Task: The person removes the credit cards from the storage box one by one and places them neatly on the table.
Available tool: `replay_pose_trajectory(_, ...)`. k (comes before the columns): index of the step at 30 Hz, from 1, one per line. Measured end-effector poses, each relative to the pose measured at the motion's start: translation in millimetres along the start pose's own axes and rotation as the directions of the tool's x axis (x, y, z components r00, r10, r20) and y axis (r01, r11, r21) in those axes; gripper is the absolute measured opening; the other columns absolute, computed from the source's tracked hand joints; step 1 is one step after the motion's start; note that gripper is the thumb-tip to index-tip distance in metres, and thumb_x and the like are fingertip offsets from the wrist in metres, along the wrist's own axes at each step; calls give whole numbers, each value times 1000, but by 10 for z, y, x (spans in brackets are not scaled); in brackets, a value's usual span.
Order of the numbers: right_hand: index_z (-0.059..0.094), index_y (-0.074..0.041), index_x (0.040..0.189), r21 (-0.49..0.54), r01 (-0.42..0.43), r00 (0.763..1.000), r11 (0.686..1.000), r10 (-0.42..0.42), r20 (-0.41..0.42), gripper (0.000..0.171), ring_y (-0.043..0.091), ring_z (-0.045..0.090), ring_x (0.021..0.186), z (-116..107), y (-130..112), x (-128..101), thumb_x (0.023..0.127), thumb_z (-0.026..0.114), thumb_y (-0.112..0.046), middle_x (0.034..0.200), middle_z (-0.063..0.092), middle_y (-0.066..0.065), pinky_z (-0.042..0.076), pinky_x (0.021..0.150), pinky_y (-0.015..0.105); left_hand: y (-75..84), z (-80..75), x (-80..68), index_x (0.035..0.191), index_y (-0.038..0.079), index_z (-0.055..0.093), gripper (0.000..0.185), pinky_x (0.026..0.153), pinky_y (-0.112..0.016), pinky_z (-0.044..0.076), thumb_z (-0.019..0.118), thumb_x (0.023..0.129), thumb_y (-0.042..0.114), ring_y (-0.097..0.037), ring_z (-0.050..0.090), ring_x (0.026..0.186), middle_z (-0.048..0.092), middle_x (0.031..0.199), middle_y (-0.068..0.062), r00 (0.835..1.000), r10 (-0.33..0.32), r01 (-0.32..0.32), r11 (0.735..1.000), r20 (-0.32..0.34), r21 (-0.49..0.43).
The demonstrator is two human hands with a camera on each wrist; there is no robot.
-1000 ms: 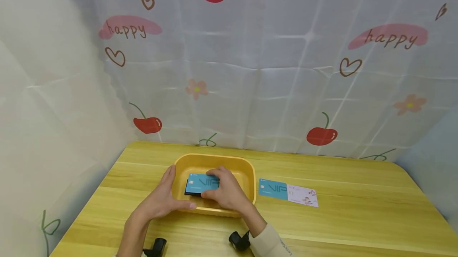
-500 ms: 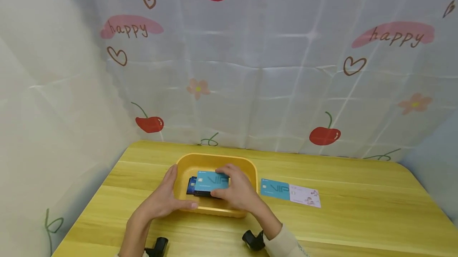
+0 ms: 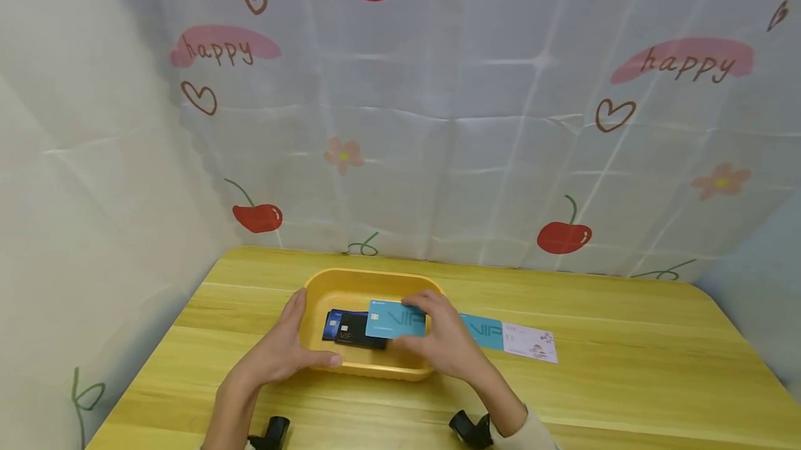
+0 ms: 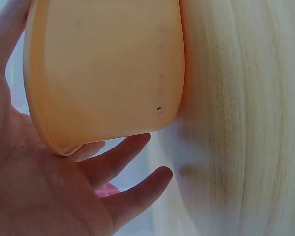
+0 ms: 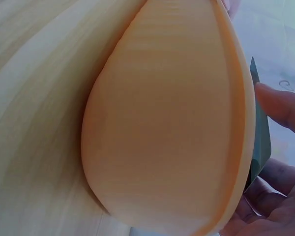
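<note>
My right hand (image 3: pixel 447 335) pinches a light-blue VIP card (image 3: pixel 389 321) by its right end, raised within the yellow plastic bin (image 3: pixel 369 371). In the right wrist view the card (image 5: pixel 262 137) shows edge-on past the rim, between thumb and fingers. Beneath and left of it, a black VIP card (image 3: pixel 361 334) partly covers a dark-blue card (image 3: pixel 332 325) on the bin's floor. My left hand (image 3: pixel 281 346) holds the bin's near left corner, its thumb along the front rim. Its other fingers (image 4: pixel 137 194) spread by the outer wall in the left wrist view.
Right of the bin, another light-blue VIP card (image 3: pixel 484 332) lies flat against a pale pink floral VIP card (image 3: pixel 528 343) on the wooden table (image 3: pixel 626 380). A printed curtain (image 3: pixel 438 186) hangs behind the table. Black wrist mounts (image 3: pixel 472 429) sit under both forearms.
My right hand has drawn the light-blue card rightward off the pile, uncovering the black and dark-blue cards. The left hand and the bin stay in place.
</note>
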State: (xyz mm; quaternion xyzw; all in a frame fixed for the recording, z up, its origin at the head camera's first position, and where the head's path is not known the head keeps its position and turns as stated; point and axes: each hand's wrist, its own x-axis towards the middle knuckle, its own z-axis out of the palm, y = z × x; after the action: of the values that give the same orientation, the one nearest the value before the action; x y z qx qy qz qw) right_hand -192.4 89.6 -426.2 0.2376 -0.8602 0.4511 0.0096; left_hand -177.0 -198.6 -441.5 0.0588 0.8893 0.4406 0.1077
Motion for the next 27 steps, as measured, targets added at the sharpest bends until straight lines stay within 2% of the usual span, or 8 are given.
replay_pose_trajectory(6,66,-4,123,-21,-36,999,999,36,-14,51,25,52,113,-34,36,-90,79,84,-20,122,59,4,45,94,50,3,-3,4,154,-6,-6,134,114,-59,9,88,71,43,-44,3,146,-8,161,-26,1000,17,-17,1000,-11,11)
replay_pose_trajectory(10,66,-4,124,-17,-73,997,997,73,-28,52,26,52,112,-74,66,-148,78,85,-20,123,59,5,46,93,50,1,4,1,154,-6,-7,135,114,-59,9,88,71,43,-44,2,146,-8,161,-26,1000,6,-6,1000,-8,10)
replay_pose_trajectory(15,67,-6,122,-39,-81,996,996,80,-45,52,21,52,108,-133,92,-220,77,86,-22,120,60,1,46,91,47,-11,10,3,154,-5,-6,135,114,-60,9,88,71,43,-44,3,146,-8,161,-26,1000,12,-12,1000,-14,9)
replay_pose_trajectory(19,67,-7,122,-33,-87,996,996,86,-34,51,21,51,109,-178,102,-289,77,86,-23,119,60,-1,46,93,50,-18,15,5,154,-5,-6,135,113,-61,9,88,71,44,-44,2,146,-8,161,-27,1000,25,-24,1000,-15,14)
replay_pose_trajectory(27,67,-8,121,-48,-128,991,991,126,-53,53,18,52,106,-247,106,-376,76,87,-26,117,60,-3,47,91,48,-13,3,-1,154,-6,-7,135,114,-60,8,88,71,44,-44,-1,146,-9,160,-27,1000,4,-4,1000,-8,16)
